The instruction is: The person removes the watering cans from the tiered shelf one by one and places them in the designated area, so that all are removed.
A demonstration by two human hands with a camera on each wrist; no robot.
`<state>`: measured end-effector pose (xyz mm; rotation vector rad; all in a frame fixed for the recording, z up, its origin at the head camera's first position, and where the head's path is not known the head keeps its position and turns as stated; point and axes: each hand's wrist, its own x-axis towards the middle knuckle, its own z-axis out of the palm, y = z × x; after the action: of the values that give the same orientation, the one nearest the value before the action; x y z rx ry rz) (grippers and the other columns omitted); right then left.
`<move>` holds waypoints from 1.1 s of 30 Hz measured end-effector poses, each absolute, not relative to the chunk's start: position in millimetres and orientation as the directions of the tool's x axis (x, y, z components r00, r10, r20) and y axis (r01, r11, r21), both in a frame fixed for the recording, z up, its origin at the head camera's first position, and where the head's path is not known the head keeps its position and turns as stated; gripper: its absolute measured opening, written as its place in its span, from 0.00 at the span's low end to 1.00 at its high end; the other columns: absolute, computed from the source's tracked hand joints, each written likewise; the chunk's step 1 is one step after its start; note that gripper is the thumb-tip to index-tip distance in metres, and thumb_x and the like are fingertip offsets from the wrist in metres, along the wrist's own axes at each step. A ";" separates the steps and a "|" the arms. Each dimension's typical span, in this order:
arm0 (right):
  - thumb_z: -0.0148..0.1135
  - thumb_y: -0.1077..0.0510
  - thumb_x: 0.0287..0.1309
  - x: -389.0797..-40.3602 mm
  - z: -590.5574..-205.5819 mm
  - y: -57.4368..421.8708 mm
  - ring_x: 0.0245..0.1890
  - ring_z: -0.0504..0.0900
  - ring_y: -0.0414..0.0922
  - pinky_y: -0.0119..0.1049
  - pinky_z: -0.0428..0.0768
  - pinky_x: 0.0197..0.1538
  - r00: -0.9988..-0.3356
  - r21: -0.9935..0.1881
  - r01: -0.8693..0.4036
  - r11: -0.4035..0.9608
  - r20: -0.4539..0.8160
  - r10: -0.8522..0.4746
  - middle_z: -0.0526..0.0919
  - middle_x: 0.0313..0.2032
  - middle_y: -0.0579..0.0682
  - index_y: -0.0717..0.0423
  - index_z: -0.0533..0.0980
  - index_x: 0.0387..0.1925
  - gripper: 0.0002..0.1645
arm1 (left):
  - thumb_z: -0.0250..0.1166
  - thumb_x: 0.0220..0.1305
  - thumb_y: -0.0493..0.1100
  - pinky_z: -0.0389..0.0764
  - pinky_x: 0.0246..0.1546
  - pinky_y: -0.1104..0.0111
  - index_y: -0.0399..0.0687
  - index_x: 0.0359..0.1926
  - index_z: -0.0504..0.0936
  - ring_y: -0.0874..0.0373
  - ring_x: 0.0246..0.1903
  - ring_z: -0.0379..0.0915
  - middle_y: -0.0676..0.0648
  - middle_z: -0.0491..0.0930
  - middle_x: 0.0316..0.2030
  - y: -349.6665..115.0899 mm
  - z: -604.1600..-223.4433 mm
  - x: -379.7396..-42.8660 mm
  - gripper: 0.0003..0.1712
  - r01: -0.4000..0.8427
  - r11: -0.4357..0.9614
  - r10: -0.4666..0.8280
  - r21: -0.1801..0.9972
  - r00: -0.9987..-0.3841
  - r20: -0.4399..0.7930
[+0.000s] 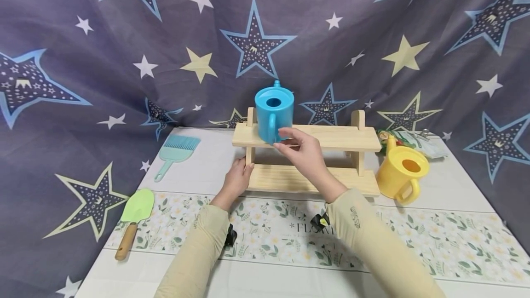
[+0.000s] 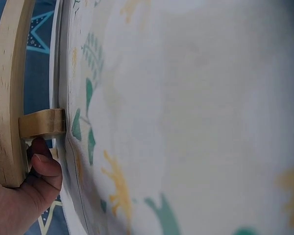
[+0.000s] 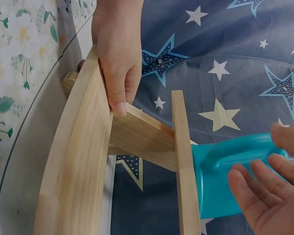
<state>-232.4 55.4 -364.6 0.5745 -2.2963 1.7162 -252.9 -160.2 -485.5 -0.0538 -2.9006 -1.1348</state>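
Observation:
A blue watering can (image 1: 285, 121) stands upright at the left end of the top board of a two-tier wooden shelf (image 1: 339, 138). Close by its handle is my right hand (image 1: 304, 153), thumb and loosely bent fingers apart. In the right wrist view, this hand (image 3: 279, 200) overlaps the blue can (image 3: 218, 188) without closing around the handle. My left hand (image 1: 237, 180) grips the left end of the shelf's lower board. From the left wrist, that hand (image 2: 19, 203) shows curled under the wood, its fingertips beside a small wooden foot (image 2: 43, 123).
A yellow watering can (image 1: 391, 176) stands right of the shelf, with a clear packet (image 1: 430, 146) behind it. On the left lie a teal brush-like tool (image 1: 175, 151) and a green trowel (image 1: 136, 206) with a wooden handle. Star-patterned cloth (image 1: 323, 49) hangs behind the table.

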 end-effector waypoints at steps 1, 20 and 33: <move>0.70 0.58 0.58 -233.5 -365.3 54.1 0.46 0.84 0.53 0.45 0.83 0.48 -0.899 -0.866 -0.435 0.249 0.402 -0.172 0.83 0.49 0.57 0.59 0.79 0.53 0.22 | 0.46 0.77 0.51 0.70 0.59 0.48 0.38 0.71 0.61 0.41 0.57 0.70 0.36 0.69 0.55 -160.2 -485.3 -252.9 0.30 0.043 0.734 0.024 0.677 -0.999 0.038; 0.71 0.60 0.57 -238.2 -370.7 35.7 0.41 0.85 0.48 0.38 0.83 0.45 -0.896 -0.841 -0.443 0.311 0.426 -0.126 0.85 0.42 0.56 0.60 0.80 0.51 0.19 | 0.46 0.78 0.51 0.70 0.59 0.47 0.40 0.72 0.61 0.41 0.58 0.69 0.37 0.70 0.55 -159.2 -488.1 -250.9 0.30 0.027 0.726 0.023 0.687 -1.000 0.015; 0.70 0.55 0.59 -243.4 -367.5 27.8 0.39 0.85 0.44 0.37 0.83 0.43 -0.891 -0.806 -0.445 0.390 0.441 -0.106 0.86 0.40 0.52 0.57 0.81 0.50 0.18 | 0.46 0.78 0.51 0.71 0.58 0.48 0.37 0.71 0.61 0.41 0.56 0.70 0.36 0.70 0.55 -161.5 -484.1 -252.5 0.30 0.045 0.732 0.032 0.680 -0.999 0.032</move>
<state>-243.4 27.8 -367.5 0.4811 -2.3357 1.5011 -252.5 -161.5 -484.1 -0.0644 -2.9068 -1.1414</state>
